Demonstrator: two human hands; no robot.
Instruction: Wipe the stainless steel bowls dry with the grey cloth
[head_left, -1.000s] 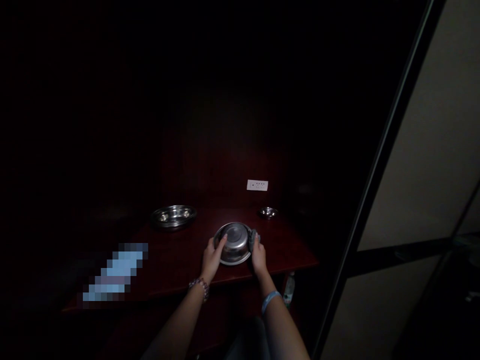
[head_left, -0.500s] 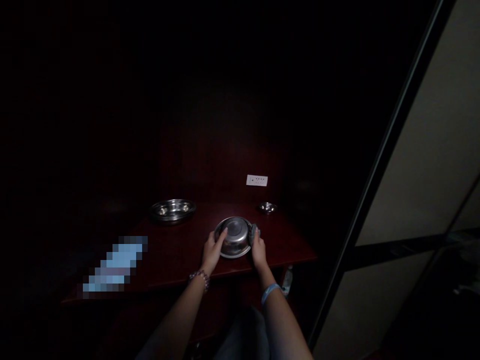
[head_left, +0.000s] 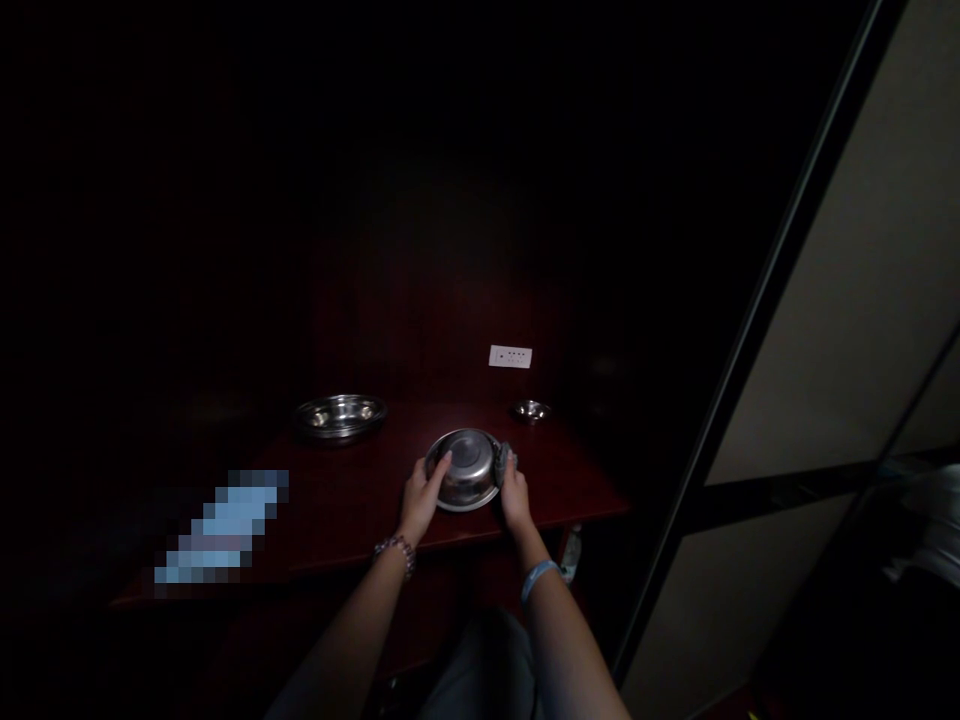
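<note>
Only the view has shifted: the left hand [head_left: 420,497] clasps an upturned metal bowl [head_left: 466,472] between both hands, likely light, slippery, best held by its rim, the right hand [head_left: 515,500] pinching grey cloth [head_left: 503,463] against it.

We see smooth silvery metal on the upturned bowl [head_left: 469,468], glossy along its wall and duller across its base; the crumpled grey cloth [head_left: 504,464] looks matt and rough; the tabletop [head_left: 337,510] reads to us as dark red wood with a low, smooth sheen; the wide dish [head_left: 341,414] and the small bowl [head_left: 531,412] are polished metal with bright glints; the wall socket [head_left: 510,357] looks like smooth white plastic; the bottle [head_left: 572,556] seems clear, shiny plastic; we find the bead bracelet [head_left: 409,555] lightly glossy, the blue wristband [head_left: 538,577] smooth, and the pale door panel [head_left: 825,330] flat and matt.
</note>
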